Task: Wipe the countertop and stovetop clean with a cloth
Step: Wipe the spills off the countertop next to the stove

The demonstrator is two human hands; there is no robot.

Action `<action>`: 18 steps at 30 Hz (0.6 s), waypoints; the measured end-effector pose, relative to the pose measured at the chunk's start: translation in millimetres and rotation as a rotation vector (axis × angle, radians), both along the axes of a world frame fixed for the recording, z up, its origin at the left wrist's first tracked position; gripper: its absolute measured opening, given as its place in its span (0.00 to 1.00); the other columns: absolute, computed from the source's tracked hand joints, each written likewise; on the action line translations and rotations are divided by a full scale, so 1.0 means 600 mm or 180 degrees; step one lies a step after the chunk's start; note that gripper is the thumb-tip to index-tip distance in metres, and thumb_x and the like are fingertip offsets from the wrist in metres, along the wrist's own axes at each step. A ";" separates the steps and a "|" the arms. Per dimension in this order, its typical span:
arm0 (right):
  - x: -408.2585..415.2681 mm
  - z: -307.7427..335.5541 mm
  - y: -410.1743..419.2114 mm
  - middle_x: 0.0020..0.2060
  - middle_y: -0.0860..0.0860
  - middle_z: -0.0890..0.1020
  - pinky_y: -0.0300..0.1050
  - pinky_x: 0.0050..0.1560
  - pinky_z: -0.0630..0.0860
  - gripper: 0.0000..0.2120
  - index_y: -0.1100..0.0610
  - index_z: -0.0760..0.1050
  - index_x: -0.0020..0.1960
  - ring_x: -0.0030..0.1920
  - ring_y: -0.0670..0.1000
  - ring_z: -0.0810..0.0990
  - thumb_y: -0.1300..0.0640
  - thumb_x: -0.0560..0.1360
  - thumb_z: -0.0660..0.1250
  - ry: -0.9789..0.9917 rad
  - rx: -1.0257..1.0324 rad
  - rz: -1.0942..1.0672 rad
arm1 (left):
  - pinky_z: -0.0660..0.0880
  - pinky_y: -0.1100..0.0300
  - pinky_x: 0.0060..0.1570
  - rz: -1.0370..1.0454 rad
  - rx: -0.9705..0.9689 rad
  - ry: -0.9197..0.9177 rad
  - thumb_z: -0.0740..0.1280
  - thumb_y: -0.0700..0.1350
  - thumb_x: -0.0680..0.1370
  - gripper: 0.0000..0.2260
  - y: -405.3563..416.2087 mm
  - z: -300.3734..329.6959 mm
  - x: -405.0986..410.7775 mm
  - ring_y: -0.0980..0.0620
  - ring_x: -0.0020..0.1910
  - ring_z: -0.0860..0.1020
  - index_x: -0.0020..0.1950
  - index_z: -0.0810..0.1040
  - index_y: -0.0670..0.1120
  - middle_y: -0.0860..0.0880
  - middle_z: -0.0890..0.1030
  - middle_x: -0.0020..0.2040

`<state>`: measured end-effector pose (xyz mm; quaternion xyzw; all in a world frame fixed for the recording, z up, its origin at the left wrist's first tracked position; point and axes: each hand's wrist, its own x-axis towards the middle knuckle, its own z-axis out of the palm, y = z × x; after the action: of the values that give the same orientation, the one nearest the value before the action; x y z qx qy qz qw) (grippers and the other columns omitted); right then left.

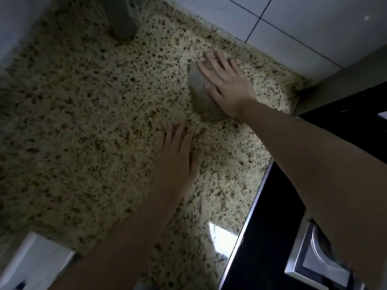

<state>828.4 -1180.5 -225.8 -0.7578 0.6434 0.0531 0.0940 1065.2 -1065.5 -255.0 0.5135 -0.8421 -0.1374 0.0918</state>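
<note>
So the cloth [200, 88], a grey-beige folded thing, is laid flat on the speckled granite desk [83, 132], toward the back corner where the tiled wall [293, 28] meets the desk. It's pressed down by the right hand [226, 84], fingers spread out straight on top of it, nothing curled or gripped, with most of the cloth seen sticking out on the hand's left side. The left hand [178, 151] is planted flat on the bare granite just in front of the cloth, fingers straight and held close together, fingertips near the cloth's front edge; whether they touch it can't be made out. No grip there either.

To the right of the cloth, the glossy black stovetop [272, 237] is seen with its metal trim edge, partly covered by the right forearm. Well to the left and behind the cloth, a blurry grey object [123, 17] is stood near the wall, too smeared to be identified. A white cabinet front [35, 264] is visible far in front of the cloth, below the desk edge.
</note>
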 end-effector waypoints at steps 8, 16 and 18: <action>-0.074 -0.008 0.198 0.84 0.52 0.44 0.58 0.82 0.44 0.29 0.51 0.41 0.85 0.83 0.55 0.40 0.46 0.86 0.39 0.0291 0.0028 -0.1053 | 0.50 0.42 0.80 -0.0075 -0.0032 -0.0406 0.53 0.52 0.85 0.26 0.004 0.010 -0.008 0.41 0.82 0.49 0.81 0.60 0.44 0.42 0.54 0.83; 0.060 -0.006 0.016 0.84 0.53 0.42 0.60 0.82 0.44 0.29 0.52 0.41 0.85 0.83 0.56 0.40 0.43 0.86 0.37 0.0024 -0.0211 -0.0306 | 0.52 0.42 0.80 -0.0017 -0.0169 -0.0280 0.55 0.50 0.84 0.24 0.007 0.003 -0.011 0.41 0.82 0.52 0.80 0.64 0.44 0.42 0.58 0.82; 0.043 -0.006 -0.002 0.84 0.52 0.44 0.58 0.82 0.42 0.29 0.52 0.43 0.85 0.83 0.56 0.42 0.43 0.86 0.39 -0.0072 -0.0136 0.0101 | 0.51 0.43 0.80 -0.0019 -0.0227 -0.0246 0.56 0.49 0.84 0.24 0.005 0.002 -0.013 0.41 0.82 0.53 0.79 0.64 0.44 0.42 0.59 0.82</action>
<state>854.5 -1181.7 -229.3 -0.7704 0.6312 0.0322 0.0843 1057.7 -1062.4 -254.0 0.5123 -0.8509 -0.0877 0.0770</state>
